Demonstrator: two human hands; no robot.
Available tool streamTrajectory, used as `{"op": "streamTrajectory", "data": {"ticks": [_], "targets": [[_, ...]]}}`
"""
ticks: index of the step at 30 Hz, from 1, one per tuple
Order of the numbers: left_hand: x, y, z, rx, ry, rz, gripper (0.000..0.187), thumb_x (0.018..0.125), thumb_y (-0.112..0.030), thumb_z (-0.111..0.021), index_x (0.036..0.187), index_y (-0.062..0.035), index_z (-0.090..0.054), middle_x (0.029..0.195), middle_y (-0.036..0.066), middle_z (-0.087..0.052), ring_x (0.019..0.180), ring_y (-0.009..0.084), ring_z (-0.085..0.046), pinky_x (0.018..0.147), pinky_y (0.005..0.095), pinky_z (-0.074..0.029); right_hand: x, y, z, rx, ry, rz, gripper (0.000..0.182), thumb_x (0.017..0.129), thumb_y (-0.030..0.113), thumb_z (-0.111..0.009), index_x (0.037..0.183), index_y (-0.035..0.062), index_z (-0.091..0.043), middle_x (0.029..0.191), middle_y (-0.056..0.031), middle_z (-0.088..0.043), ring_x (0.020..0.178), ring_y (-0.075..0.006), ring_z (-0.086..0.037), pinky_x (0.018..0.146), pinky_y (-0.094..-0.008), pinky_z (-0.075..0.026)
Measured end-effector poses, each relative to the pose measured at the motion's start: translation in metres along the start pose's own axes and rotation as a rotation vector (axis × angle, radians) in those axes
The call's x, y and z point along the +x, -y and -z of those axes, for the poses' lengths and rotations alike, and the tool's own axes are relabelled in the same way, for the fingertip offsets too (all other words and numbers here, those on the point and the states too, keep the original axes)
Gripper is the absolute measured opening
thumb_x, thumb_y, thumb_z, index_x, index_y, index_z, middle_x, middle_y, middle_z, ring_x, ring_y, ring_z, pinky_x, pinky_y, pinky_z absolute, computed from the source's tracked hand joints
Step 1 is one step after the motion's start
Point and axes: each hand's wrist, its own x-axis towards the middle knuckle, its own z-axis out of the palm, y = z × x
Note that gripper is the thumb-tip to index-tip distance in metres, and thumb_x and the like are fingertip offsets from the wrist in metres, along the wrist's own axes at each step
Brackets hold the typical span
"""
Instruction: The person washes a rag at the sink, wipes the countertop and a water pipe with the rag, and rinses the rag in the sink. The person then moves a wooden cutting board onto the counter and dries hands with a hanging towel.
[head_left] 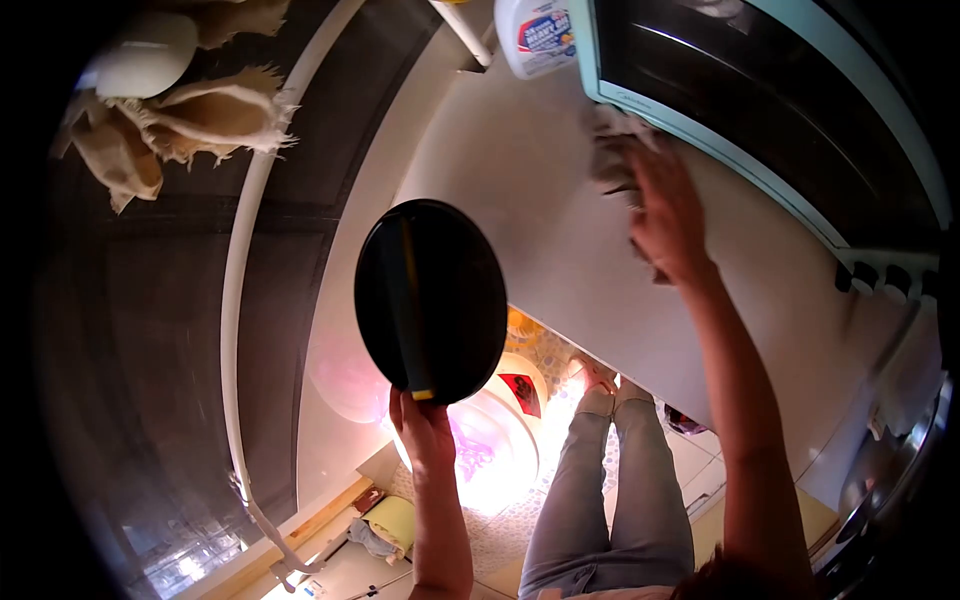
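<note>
My left hand [425, 432] grips the lower edge of a glossy black round plate [455, 290], holding it up off the white countertop [540, 215]. Its exact kind I cannot make out; a long strip, perhaps a reflection, runs down its face. My right hand [668, 208] is closed on a crumpled grey-brown cloth [612, 150], which lies against the countertop beside the lower front edge of a light-blue-framed oven [690, 118]. Fingers of this hand are slightly blurred.
A white cleaner bottle [535, 40] stands by the oven's corner. Ragged cloths [200, 115] hang by a white pipe [238, 300] at the left. Below the counter edge, a brightly lit tub [490, 440] is near my legs. Metal cookware [895, 470] is at the right.
</note>
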Motion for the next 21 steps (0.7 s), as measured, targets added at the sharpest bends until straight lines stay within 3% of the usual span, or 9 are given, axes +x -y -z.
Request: {"op": "streamTrajectory", "data": {"ticks": [2, 6, 8, 12, 14, 17, 18, 20, 21], "targets": [[0.009, 0.007, -0.015, 0.049, 0.003, 0.033, 0.024, 0.090, -0.012, -0.039, 0.111, -0.0012, -0.044, 0.099, 0.011, -0.055, 0.085, 0.0189, -0.058, 0.067, 0.0289, -0.053, 0.012, -0.019, -0.004, -0.008, 0.018, 0.010, 0.053, 0.062, 0.004, -0.060, 0.113, 0.0005, -0.046, 0.108, -0.0125, -0.051, 0.104, -0.0308, -0.045, 0.092, -0.0417, -0.033], [0.036, 0.024, -0.065, 0.069, 0.035, -0.030, 0.022, 0.088, -0.011, -0.039, 0.104, 0.0010, -0.046, 0.093, 0.011, -0.055, 0.082, 0.0203, -0.058, 0.068, 0.0303, -0.053, 0.033, 0.008, -0.028, -0.263, 0.078, -0.336, 0.054, 0.066, 0.016, -0.065, 0.113, 0.0014, -0.043, 0.108, -0.0166, -0.050, 0.102, -0.0313, -0.046, 0.090, -0.0462, -0.033], [0.049, 0.030, -0.088, 0.093, 0.069, -0.040, 0.019, 0.087, -0.008, -0.040, 0.101, 0.0030, -0.046, 0.089, 0.013, -0.055, 0.076, 0.0212, -0.059, 0.068, 0.0318, -0.054, 0.018, 0.011, -0.035, -0.193, -0.060, -0.124, 0.058, 0.065, 0.012, -0.064, 0.117, 0.0009, -0.041, 0.117, -0.0179, -0.045, 0.111, -0.0353, -0.040, 0.095, -0.0481, -0.029], [0.059, 0.046, -0.114, 0.020, 0.104, -0.009, 0.020, 0.088, -0.011, -0.039, 0.099, 0.0056, -0.043, 0.089, 0.016, -0.054, 0.075, 0.0240, -0.061, 0.072, 0.0357, -0.054, -0.064, 0.063, 0.040, 0.182, 0.382, 0.108, 0.068, 0.058, -0.004, -0.056, 0.123, 0.0035, -0.039, 0.128, -0.0155, -0.038, 0.123, -0.0391, -0.026, 0.100, -0.0508, -0.024], [0.057, 0.043, -0.118, 0.116, 0.070, 0.057, 0.023, 0.089, -0.014, -0.041, 0.099, 0.0062, -0.044, 0.083, 0.016, -0.058, 0.065, 0.0217, -0.061, 0.062, 0.0315, -0.055, -0.116, 0.056, 0.077, 0.217, 0.531, 0.202, 0.068, 0.056, -0.006, -0.053, 0.122, 0.0027, -0.041, 0.126, -0.0161, -0.040, 0.120, -0.0383, -0.030, 0.098, -0.0513, -0.025], [0.049, 0.019, -0.113, 0.345, 0.210, 0.296, 0.026, 0.089, -0.018, -0.045, 0.097, 0.0055, -0.048, 0.072, 0.015, -0.061, 0.052, 0.0178, -0.059, 0.049, 0.0255, -0.050, -0.197, 0.020, 0.118, 0.015, 0.379, -0.134, 0.062, 0.060, -0.008, -0.050, 0.121, 0.0002, -0.041, 0.123, -0.0191, -0.041, 0.113, -0.0368, -0.037, 0.098, -0.0444, -0.028], [0.047, 0.018, -0.109, 0.417, 0.214, 0.271, 0.026, 0.089, -0.020, -0.046, 0.096, 0.0051, -0.050, 0.070, 0.014, -0.061, 0.050, 0.0169, -0.058, 0.046, 0.0246, -0.047, -0.204, 0.013, 0.129, -0.021, 0.274, -0.232, 0.060, 0.062, -0.008, -0.049, 0.121, -0.0004, -0.040, 0.121, -0.0193, -0.042, 0.110, -0.0348, -0.041, 0.096, -0.0418, -0.030], [0.043, 0.022, -0.101, 0.547, 0.245, 0.196, 0.027, 0.088, -0.022, -0.048, 0.095, 0.0042, -0.053, 0.065, 0.013, -0.062, 0.045, 0.0150, -0.056, 0.041, 0.0228, -0.042, -0.225, -0.003, 0.123, 0.299, 0.088, -0.426, 0.055, 0.067, -0.007, -0.052, 0.121, -0.0015, -0.040, 0.120, -0.0160, -0.043, 0.107, -0.0278, -0.044, 0.093, -0.0358, -0.034], [0.040, 0.027, -0.094, 0.486, 0.238, 0.126, 0.028, 0.087, -0.021, -0.049, 0.094, 0.0052, -0.053, 0.065, 0.013, -0.062, 0.047, 0.0138, -0.057, 0.042, 0.0235, -0.044, -0.211, 0.015, 0.125, 0.780, 0.041, -0.478, 0.048, 0.075, -0.003, -0.053, 0.121, -0.0020, -0.039, 0.120, -0.0118, -0.043, 0.106, -0.0206, -0.045, 0.091, -0.0322, -0.036]]}}
